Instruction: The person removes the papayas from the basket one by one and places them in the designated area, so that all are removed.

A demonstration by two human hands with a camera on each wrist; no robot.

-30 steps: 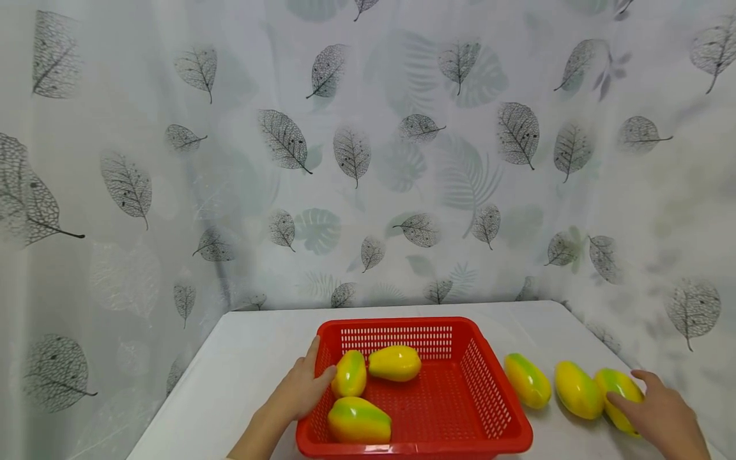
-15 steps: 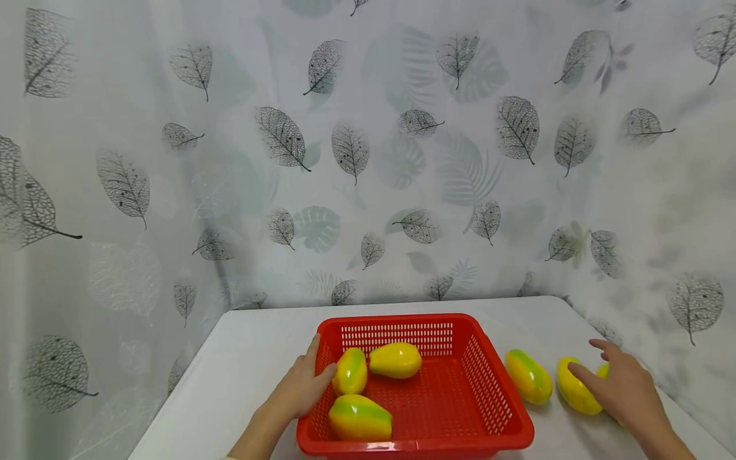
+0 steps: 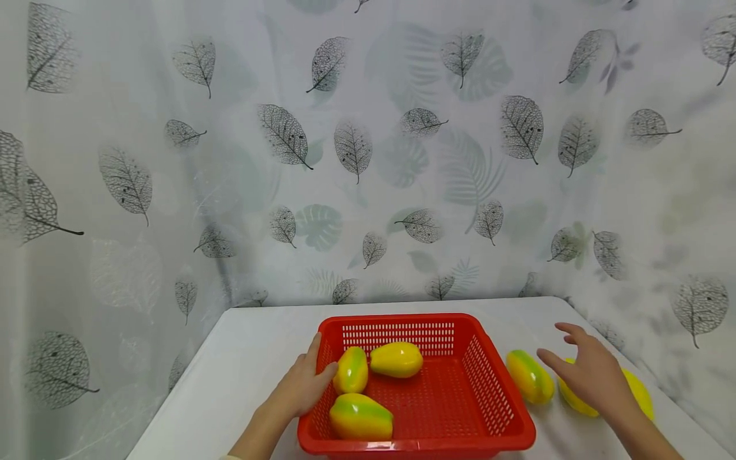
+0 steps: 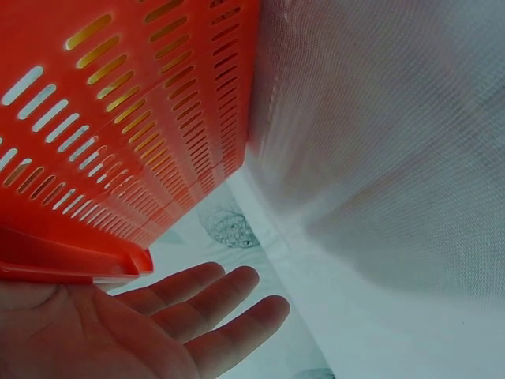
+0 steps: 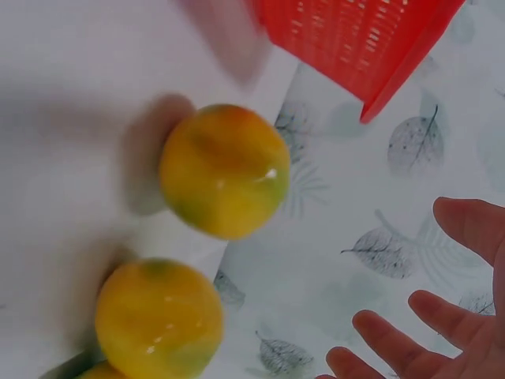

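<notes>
I have a white tabletop (image 3: 241,358) before me, its far corners rounded. A red basket (image 3: 431,402) stands upright on it, between the left and right edges, with its back rim near the far edge. Between basket and right edge I see three yellow-green fruits lying: one (image 3: 530,378) nearest the basket, a second (image 3: 577,404) beyond it, a third (image 3: 639,391) closest to the right edge.

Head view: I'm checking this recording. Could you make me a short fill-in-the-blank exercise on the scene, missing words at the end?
1. The plastic basket on the white table is ____ in colour.
2. Inside it lie ____ fruits.
3. The hand at its rim is the person's ____ one.
4. Near the other hand, loose fruits lie to the basket's ____ in the head view.

Missing words: red; three; left; right.
</notes>
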